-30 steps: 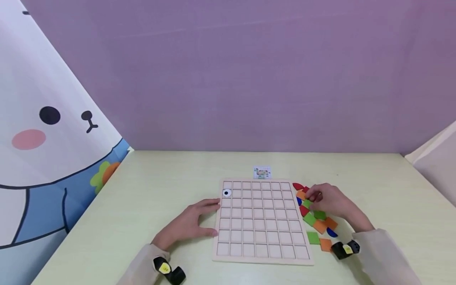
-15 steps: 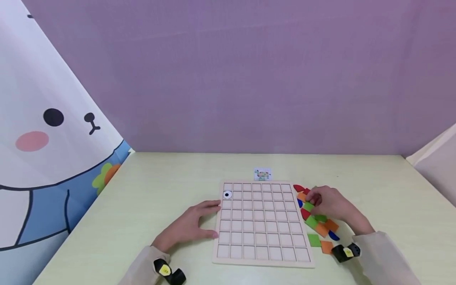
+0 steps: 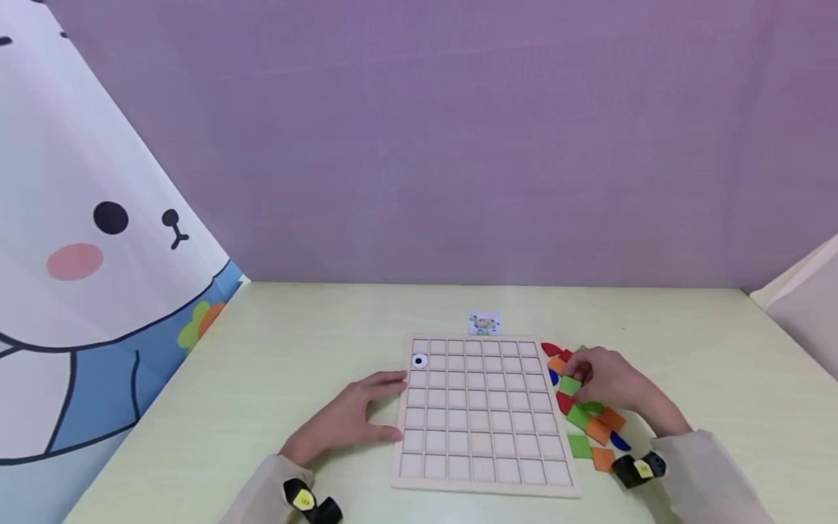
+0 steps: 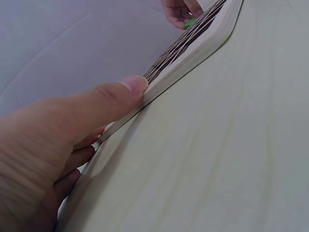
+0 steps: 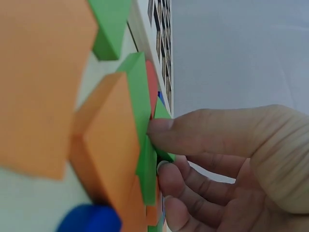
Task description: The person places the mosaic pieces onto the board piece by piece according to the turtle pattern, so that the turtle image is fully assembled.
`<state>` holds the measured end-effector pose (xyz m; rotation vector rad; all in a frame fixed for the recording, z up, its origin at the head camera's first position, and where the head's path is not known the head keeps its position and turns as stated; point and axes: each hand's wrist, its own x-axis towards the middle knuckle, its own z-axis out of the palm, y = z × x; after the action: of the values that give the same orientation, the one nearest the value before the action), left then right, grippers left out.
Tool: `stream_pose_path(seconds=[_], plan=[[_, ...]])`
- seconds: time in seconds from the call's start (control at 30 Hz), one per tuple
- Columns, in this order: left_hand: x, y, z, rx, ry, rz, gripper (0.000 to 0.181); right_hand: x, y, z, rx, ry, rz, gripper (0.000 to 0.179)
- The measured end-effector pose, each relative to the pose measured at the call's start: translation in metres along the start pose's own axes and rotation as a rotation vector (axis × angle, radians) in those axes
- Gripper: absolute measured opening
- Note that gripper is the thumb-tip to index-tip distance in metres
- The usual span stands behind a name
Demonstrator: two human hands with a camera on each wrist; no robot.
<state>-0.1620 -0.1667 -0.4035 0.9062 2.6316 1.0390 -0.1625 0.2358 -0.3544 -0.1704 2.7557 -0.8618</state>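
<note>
A pale wooden grid board (image 3: 486, 489) lies flat on the table. One round white eye piece with a black pupil (image 3: 420, 361) sits in a cell at its upper left. My left hand (image 3: 356, 413) rests along the board's left side, fingers extended, and the left wrist view shows the thumb (image 4: 113, 99) on its edge. Beyond the right side, my right hand (image 3: 607, 378) pinches a green square tile (image 3: 570, 385) between thumb and fingers, among the loose tiles. The right wrist view shows this green tile (image 5: 163, 115) at the thumb tip, partly hidden by it.
Around the right hand lie an orange tile (image 3: 603, 459), a green tile (image 3: 579, 446), a blue half-round piece (image 3: 619, 441), a red piece (image 3: 551, 349) and several others, some overlapping. A small picture card (image 3: 484, 323) lies behind the board. A purple cloth (image 3: 484, 145) hangs behind the table.
The head view has shifted slightly, so the table and board appear lower. Both hands stay almost in place; slightly more of the green tile shows at the right fingers.
</note>
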Motion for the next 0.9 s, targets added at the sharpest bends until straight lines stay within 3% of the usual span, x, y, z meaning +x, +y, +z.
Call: stream_pose_path(seconds=[0.53,0.9], plan=[[0.002,-0.003,0.002,0.013,0.003,0.009,0.077,0.002,0.009,-0.001,0.044,0.014,-0.106,0.008],[0.002,-0.003,0.002,0.006,0.003,0.009,0.077,0.005,0.007,-0.007,0.065,0.027,-0.16,0.008]])
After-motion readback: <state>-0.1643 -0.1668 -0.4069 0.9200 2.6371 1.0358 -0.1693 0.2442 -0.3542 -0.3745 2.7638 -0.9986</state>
